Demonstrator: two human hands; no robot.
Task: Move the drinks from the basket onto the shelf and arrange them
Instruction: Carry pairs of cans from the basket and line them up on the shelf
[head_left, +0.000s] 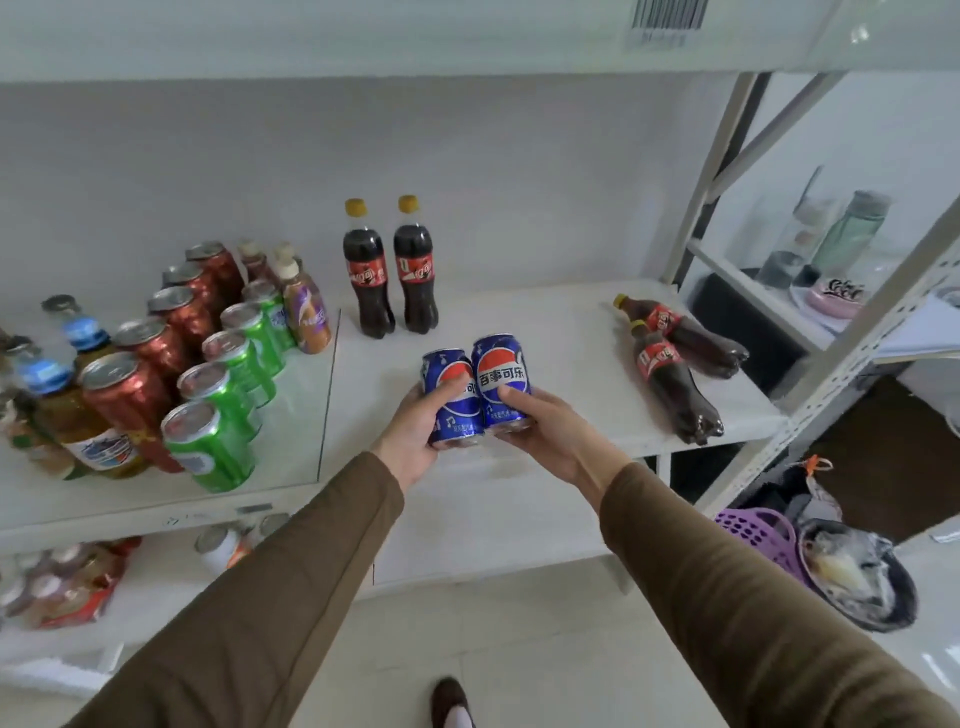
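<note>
Each of my hands grips one blue Pepsi can above the front of the white shelf (545, 322). My left hand (415, 431) holds the left can (447, 379), and my right hand (545, 431) holds the right can (501, 374). The two cans touch side by side and tilt slightly away from me. Behind them two cola bottles (389, 270) with yellow caps stand upright. Two more cola bottles (675, 358) lie on their sides at the shelf's right end. The purple basket (758, 535) sits low at the right, partly hidden.
Rows of red cans (156, 343) and green cans (228, 384) fill the shelf's left part, with tea bottles (67, 395) and a purple-label bottle (306, 312). A grey upright post (711, 176) bounds the shelf on the right. More drinks sit on the lower shelf (67, 582).
</note>
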